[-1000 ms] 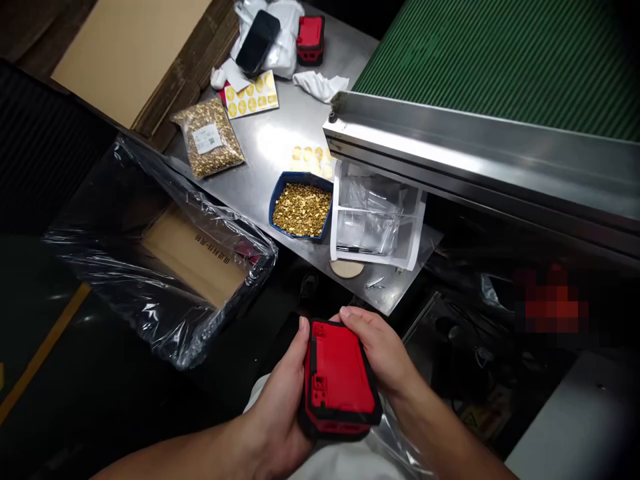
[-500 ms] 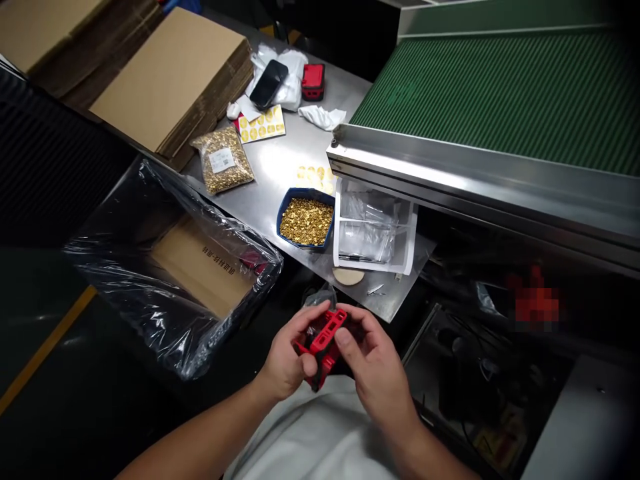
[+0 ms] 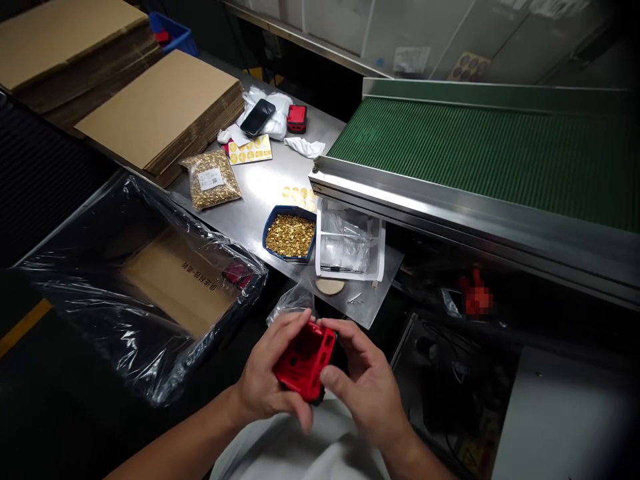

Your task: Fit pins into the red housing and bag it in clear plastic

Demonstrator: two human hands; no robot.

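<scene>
A red and black plastic case [image 3: 306, 363], hollow inside with slots along one edge, is held up in front of my body between both hands. My left hand [image 3: 273, 373] grips its left side, fingers behind and thumb low at the front. On the other side my right hand [image 3: 367, 383] closes on the slotted edge, thumb in front and fingertips at the top. Beyond the hands stand a blue tray [image 3: 267, 243] of small gold metal pieces and a white divided bin [image 3: 381, 257] with clear plastic bags in it.
To the left is a box lined with black plastic [image 3: 150, 360]. Stacked cardboard [image 3: 165, 107], a bag of gold pieces [image 3: 213, 180], a phone [image 3: 258, 118] and another red case [image 3: 297, 119] lie on the metal table. A green conveyor belt [image 3: 475, 153] runs at right.
The red case has turned in my hands, so its hollow inside now faces the camera. The view has shifted, showing more of the area behind the conveyor.
</scene>
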